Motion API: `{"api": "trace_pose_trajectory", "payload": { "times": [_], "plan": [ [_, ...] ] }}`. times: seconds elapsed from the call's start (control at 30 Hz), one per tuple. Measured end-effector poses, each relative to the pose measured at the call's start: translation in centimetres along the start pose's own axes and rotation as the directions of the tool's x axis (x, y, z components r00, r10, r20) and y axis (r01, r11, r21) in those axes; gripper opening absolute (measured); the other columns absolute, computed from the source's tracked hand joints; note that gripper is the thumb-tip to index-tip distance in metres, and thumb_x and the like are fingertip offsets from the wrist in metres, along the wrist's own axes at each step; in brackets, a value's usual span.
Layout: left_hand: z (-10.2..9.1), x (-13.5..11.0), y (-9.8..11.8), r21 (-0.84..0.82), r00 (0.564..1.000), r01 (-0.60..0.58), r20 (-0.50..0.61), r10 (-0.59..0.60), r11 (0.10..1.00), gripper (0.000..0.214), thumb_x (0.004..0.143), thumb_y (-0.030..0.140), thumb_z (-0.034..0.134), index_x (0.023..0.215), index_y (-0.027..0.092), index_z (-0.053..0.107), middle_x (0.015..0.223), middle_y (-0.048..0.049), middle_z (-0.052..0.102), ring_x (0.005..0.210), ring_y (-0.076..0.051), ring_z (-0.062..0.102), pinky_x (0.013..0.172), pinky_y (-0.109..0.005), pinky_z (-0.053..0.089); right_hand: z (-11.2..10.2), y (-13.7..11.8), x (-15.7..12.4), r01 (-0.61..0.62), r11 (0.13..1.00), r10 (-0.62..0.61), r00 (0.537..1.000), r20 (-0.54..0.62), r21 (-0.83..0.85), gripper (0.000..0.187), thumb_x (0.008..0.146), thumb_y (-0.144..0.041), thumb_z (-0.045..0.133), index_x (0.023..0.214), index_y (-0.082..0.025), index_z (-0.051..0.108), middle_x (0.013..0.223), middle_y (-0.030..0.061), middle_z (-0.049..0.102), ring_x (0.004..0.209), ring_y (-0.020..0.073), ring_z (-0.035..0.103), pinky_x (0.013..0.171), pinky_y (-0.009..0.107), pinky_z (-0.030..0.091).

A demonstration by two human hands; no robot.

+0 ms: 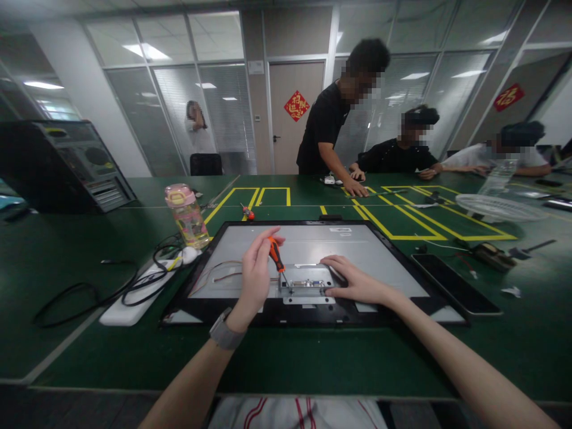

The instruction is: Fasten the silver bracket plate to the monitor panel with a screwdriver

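A flat display panel [379, 256] with a black frame lies back side up on the green table. Near its front edge sits a metal bracket [308, 292] with a row of ports or connectors. My left hand [255, 268], wearing a watch on its wrist, holds an orange and black screwdriver [276, 255]. The screwdriver leans, its tip down at the bracket's left end. My right hand [353, 281] grips the bracket's right end, thumb in front and fingers behind. Thin wires [227, 279] run across the panel to the left of the bracket.
On the left are a power strip [129, 304] with black cables, a pink-lidded bottle [185, 217] and a computer case [67, 161]. A small red-handled tool [248, 213] lies beyond the panel. To the right rests a phone-like black slab [456, 286]. Several people are across the table.
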State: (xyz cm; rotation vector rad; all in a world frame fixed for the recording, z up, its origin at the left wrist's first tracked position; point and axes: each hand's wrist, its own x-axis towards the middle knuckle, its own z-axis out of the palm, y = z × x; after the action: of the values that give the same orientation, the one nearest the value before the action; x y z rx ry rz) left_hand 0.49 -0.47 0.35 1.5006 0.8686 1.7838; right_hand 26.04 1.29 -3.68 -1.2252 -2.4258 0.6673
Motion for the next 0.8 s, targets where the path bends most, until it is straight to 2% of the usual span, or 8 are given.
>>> {"api": "trace_pose_trajectory", "payload": {
  "times": [0.13, 0.33, 0.4, 0.53, 0.67, 0.73, 0.8],
  "plan": [
    [0.0, -0.01, -0.09, -0.052, 1.0, 0.017, 0.025, -0.016, 0.998, 0.031, 0.092, 0.027, 0.047, 0.114, 0.016, 0.066, 0.098, -0.0065, 0.07, 0.094, -0.02, 0.064, 0.087, -0.033, 0.049, 0.02, -0.02, 0.03, -0.012, 1.0, 0.012, 1.0, 0.007, 0.011, 0.072, 0.08, -0.058, 0.062, 0.139, -0.021, 0.042, 0.142, 0.0137, 0.041, 0.131, 0.0326, 0.041, 0.111, 0.049, 0.032],
    [0.02, -0.01, 0.36, 0.151, 0.993, -0.118, 0.035, 0.114, 0.981, 0.017, 0.087, 0.025, 0.058, 0.096, 0.02, 0.071, 0.087, -0.003, 0.062, 0.078, -0.016, 0.058, 0.072, -0.025, 0.047, -0.05, -0.22, -0.03, -0.001, 1.0, 0.001, 1.0, -0.011, 0.027, 0.071, 0.079, -0.057, 0.064, 0.137, -0.021, 0.043, 0.14, 0.0136, 0.043, 0.13, 0.0325, 0.042, 0.111, 0.049, 0.033],
    [-0.05, 0.02, 0.33, 0.188, 0.99, -0.14, 0.011, 0.14, 0.972, 0.02, 0.089, 0.026, 0.054, 0.093, 0.02, 0.072, 0.088, -0.0035, 0.059, 0.08, -0.017, 0.057, 0.073, -0.026, 0.047, -0.15, -0.43, -0.05, -0.008, 1.0, 0.008, 1.0, -0.007, 0.03, 0.07, 0.08, -0.056, 0.064, 0.137, -0.021, 0.043, 0.139, 0.0133, 0.044, 0.129, 0.0326, 0.043, 0.11, 0.049, 0.034],
    [-0.14, 0.13, 0.18, 0.156, 0.992, -0.118, -0.018, 0.122, 0.981, 0.028, 0.091, 0.023, 0.044, 0.1, 0.018, 0.071, 0.098, -0.006, 0.061, 0.092, -0.019, 0.058, 0.083, -0.029, 0.046, -0.22, -0.57, -0.03, -0.023, 0.999, 0.023, 1.0, -0.001, 0.022, 0.07, 0.08, -0.055, 0.065, 0.137, -0.02, 0.043, 0.14, 0.0141, 0.043, 0.129, 0.0324, 0.043, 0.109, 0.049, 0.035],
    [-0.07, 0.14, 0.15, 0.173, 0.995, -0.097, -0.02, 0.102, 0.98, 0.023, 0.088, 0.025, 0.055, 0.107, 0.019, 0.067, 0.091, -0.0039, 0.06, 0.082, -0.016, 0.058, 0.077, -0.027, 0.048, 0.03, -0.14, 0.04, 0.005, 1.0, -0.005, 1.0, -0.017, 0.005, 0.07, 0.08, -0.054, 0.065, 0.136, -0.017, 0.044, 0.139, 0.0153, 0.044, 0.13, 0.0312, 0.042, 0.111, 0.047, 0.034],
    [-0.06, 0.12, 0.12, 0.207, 0.991, -0.122, -0.037, 0.132, 0.971, 0.02, 0.084, 0.026, 0.061, 0.101, 0.019, 0.069, 0.091, -0.0032, 0.057, 0.079, -0.016, 0.056, 0.074, -0.025, 0.048, 0.12, 0.03, 0.04, 0.018, 1.0, -0.018, 1.0, -0.024, -0.001, 0.07, 0.081, -0.054, 0.065, 0.136, -0.017, 0.044, 0.139, 0.015, 0.044, 0.13, 0.0307, 0.042, 0.111, 0.047, 0.034],
    [-0.1, 0.12, 0.08, 0.231, 0.986, -0.137, -0.058, 0.154, 0.963, 0.018, 0.086, 0.027, 0.059, 0.096, 0.019, 0.071, 0.094, -0.0041, 0.056, 0.084, -0.016, 0.057, 0.075, -0.025, 0.048, 0.12, 0.05, 0.04, 0.024, 1.0, -0.025, 0.999, -0.025, -0.004, 0.069, 0.081, -0.054, 0.065, 0.136, -0.017, 0.044, 0.138, 0.0147, 0.044, 0.13, 0.0307, 0.042, 0.111, 0.048, 0.033]
  ]
}}
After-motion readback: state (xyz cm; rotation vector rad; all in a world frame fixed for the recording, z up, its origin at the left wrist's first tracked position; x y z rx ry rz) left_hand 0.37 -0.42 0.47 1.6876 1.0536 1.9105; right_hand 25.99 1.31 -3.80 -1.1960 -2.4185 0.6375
